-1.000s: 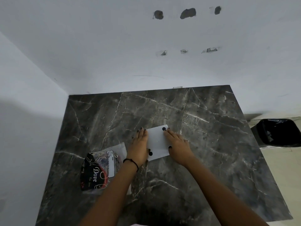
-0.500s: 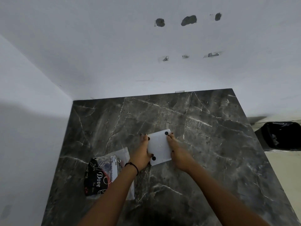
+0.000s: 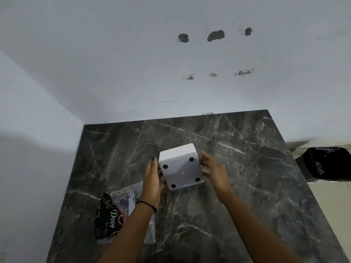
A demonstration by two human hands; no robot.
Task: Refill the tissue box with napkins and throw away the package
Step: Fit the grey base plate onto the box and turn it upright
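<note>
A white cube-shaped tissue box (image 3: 180, 167) is lifted off the dark marble table (image 3: 247, 177) and tipped so its underside, with several small black feet, faces me. My left hand (image 3: 152, 180) grips its left side and my right hand (image 3: 213, 168) holds its right side. Its opening is hidden. The napkin package (image 3: 117, 211), clear plastic with a black printed end, lies flat on the table beside my left forearm.
A bin lined with a black bag (image 3: 326, 164) stands on the floor past the table's right edge. White walls close the table's back and left sides. The wall behind has several holes (image 3: 215, 36).
The box lay low on the table under both hands; now it is lifted and tipped with its footed underside toward me. The camera has moved closer.
</note>
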